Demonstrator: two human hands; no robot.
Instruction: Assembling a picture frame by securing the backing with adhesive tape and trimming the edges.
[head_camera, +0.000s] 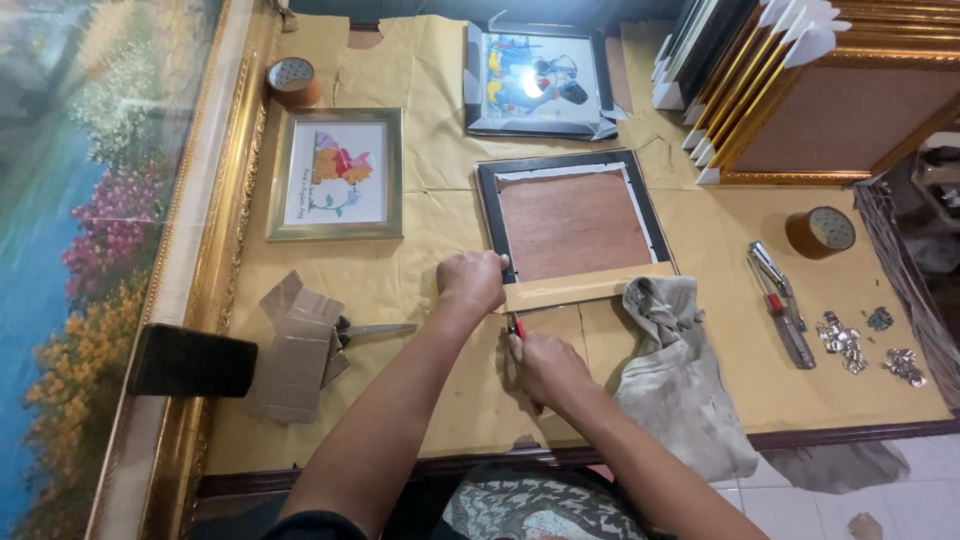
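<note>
A black picture frame (489, 210) lies face down in the middle of the table, its brown backing board (573, 223) up. A strip of tan tape (590, 288) runs along its near edge. My left hand (470, 281) is closed and presses on the frame's near left corner, at the tape's end. My right hand (545, 368) sits just below that corner and grips a small red-handled cutter (516, 327), whose tip points up at the tape edge.
A grey cloth (675, 375) lies right of my right hand. Scissors (375, 329) and folded cardboard (297, 345) lie left. Two tape rolls (820, 231) (293, 80), a stapler tool (783, 305), metal tabs (842, 340), two framed pictures (337, 173) (535, 80), stacked gold frames (800, 90), a large painting (95, 220).
</note>
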